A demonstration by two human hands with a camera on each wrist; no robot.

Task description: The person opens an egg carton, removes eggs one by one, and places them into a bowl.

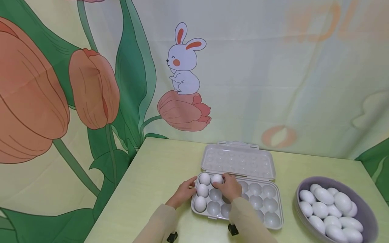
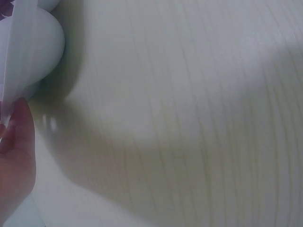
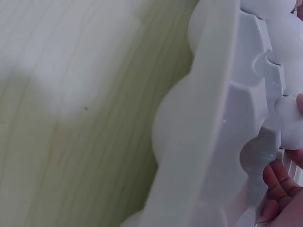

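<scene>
A pale grey plastic egg box (image 1: 214, 208) lies open on the table, its lid (image 1: 238, 162) folded back behind it. White eggs fill its leftmost column: a back egg (image 1: 205, 179), a middle egg (image 1: 202, 191) and a front egg (image 1: 200, 204). In the back row, my right hand (image 1: 231, 188) pinches another white egg (image 1: 217, 179) at the second cup; the right wrist view shows this egg (image 3: 289, 125) between the fingers. My left hand (image 1: 184, 193) holds the box's left edge, with a finger (image 2: 22, 123) against the rim in the left wrist view.
A greyish-purple oval bowl (image 1: 369, 211) heaped with white eggs stands to the right of the box. Pale wood-grain table (image 1: 146, 189) extends to the left. Behind the table hangs a printed cloth (image 1: 243, 84) with tulips and a rabbit.
</scene>
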